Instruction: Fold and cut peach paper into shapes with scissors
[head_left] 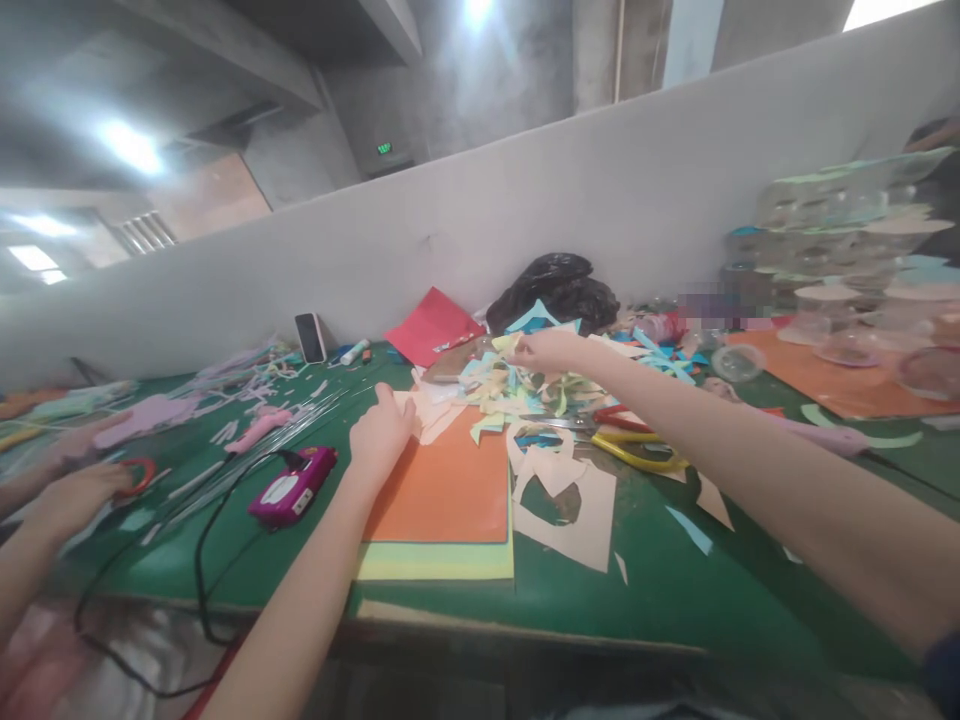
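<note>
My left hand (381, 432) rests by the left edge of a stack of orange paper (450, 490), thumb and forefinger apart, beside pale peach paper cut-outs (435, 412). My right hand (551, 352) reaches over a heap of paper scraps (495, 385), its fingers closed around a pale yellow scrap (508, 342). Below that arm lie yellow-handled scissors (637, 455), partly covered by scraps. A peach sheet with a hole cut out (600, 520) lies right of the stack; yellow-green sheets (435, 565) show under the orange.
A magenta box with a black cable (292, 490) stands at left. A co-worker's hand (79, 500) holds red-handled scissors (137, 477). Behind are a phone (310, 338), a red sheet (433, 328) and a black bag (555, 290). Clear plastic cups (847, 330) stand at right beside a pink glue gun (817, 432).
</note>
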